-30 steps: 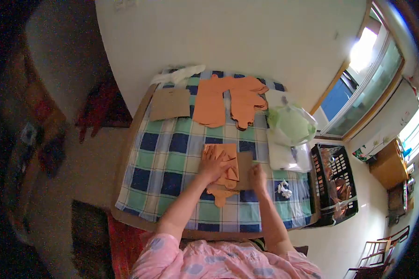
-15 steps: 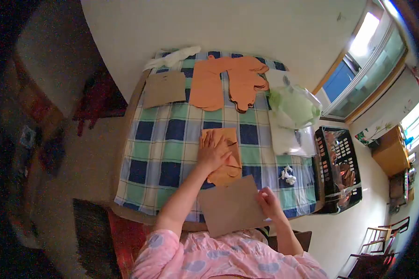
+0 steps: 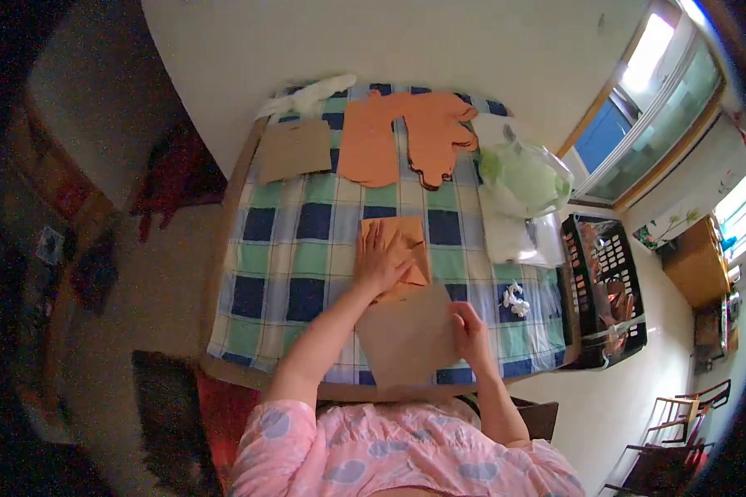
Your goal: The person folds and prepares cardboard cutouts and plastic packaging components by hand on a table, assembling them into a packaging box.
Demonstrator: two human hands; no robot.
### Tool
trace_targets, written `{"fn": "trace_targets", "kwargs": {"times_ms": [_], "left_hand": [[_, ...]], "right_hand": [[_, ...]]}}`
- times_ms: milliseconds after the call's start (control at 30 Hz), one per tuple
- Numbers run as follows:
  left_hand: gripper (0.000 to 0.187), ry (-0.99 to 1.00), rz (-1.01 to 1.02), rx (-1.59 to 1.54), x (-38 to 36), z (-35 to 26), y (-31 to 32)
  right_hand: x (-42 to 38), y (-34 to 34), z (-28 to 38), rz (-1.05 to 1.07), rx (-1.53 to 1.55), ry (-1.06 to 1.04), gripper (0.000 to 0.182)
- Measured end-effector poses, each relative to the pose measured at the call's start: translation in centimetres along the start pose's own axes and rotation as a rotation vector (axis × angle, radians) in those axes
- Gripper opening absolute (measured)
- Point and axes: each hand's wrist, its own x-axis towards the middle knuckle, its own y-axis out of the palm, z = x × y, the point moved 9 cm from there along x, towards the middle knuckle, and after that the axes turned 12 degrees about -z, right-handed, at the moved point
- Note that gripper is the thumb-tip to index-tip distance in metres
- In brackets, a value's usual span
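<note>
The left hand lay flat with fingers spread, pressing the folded orange paper piece onto the checkered tablecloth at the middle of the desk. The right hand pinched the right edge of the gray-brown cardboard sheet, which lay nearer the body, at the desk's near side. Good handling probably called for even palm pressure, so that the paper's folds did not creep, and a level, light hold that spared the cardboard a bend. The paper's long axis ran away from the body; the cardboard slanted, its far edge rising rightward, its longer side hard to tell.
</note>
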Motion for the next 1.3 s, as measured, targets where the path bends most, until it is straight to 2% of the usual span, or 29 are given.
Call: {"fn": "trace_targets", "kwargs": {"times_ms": [100,200,300,367,600,700,800,900,1000,1100,1200,1300], "left_hand": [[0.072,-0.013,-0.01,-0.014,0.4,-0.3,-0.7],[0.073,-0.014,0.029,0.01,0.7,-0.1,-0.2],[0.073,-0.032,0.024,-0.001,0.5,0.3,0.7],[0.073,0.009,-0.026,0.017,0.6,0.1,0.0],[0.074,0.011,0.068,0.074,0.6,0.4,1.0],[0.075,-0.004,0.117,0.064,0.9,0.4,1.0],[0.076,-0.011,0.133,0.054,1.0,0.6,0.9],[0.077,0.019,0.103,0.061,1.0,0.6,1.2],[0.079,0.023,0.107,0.064,1.0,0.4,0.9],[0.08,0.033,0.1,0.09,0.8,0.1,0.5],[0.08,0.043,0.099,0.076,0.7,0.5,1.9],[0.079,0.064,0.071,0.073,1.0,0.5,1.9]], "right_hand": [[-1.0,0.2,-1.6,0.046,-0.148,0.04,0.016],[-1.6,-0.1,-0.6,0.17,-0.003,0.144,0.019],[-1.5,-0.5,0.4,0.002,0.066,0.105,0.021],[-1.6,0.1,-0.2,-0.022,-0.038,0.022,0.022],[-1.9,0.9,-0.3,-0.071,-0.282,-0.107,0.025],[-1.6,0.3,0.0,-0.061,-0.264,0.016,0.029],[-1.3,-0.3,-1.2,-0.054,-0.218,-0.056,0.039],[-1.1,0.3,-1.8,-0.075,-0.229,-0.12,0.035],[-0.8,1.3,-1.9,0.096,-0.589,0.072,0.03],[-0.7,1.5,1.5,-0.043,-0.807,-0.236,0.03],[-1.2,5.1,1.3,0.028,-0.633,-0.607,0.033],[-0.6,7.9,1.2,0.122,-0.733,-0.637,0.039]]}}
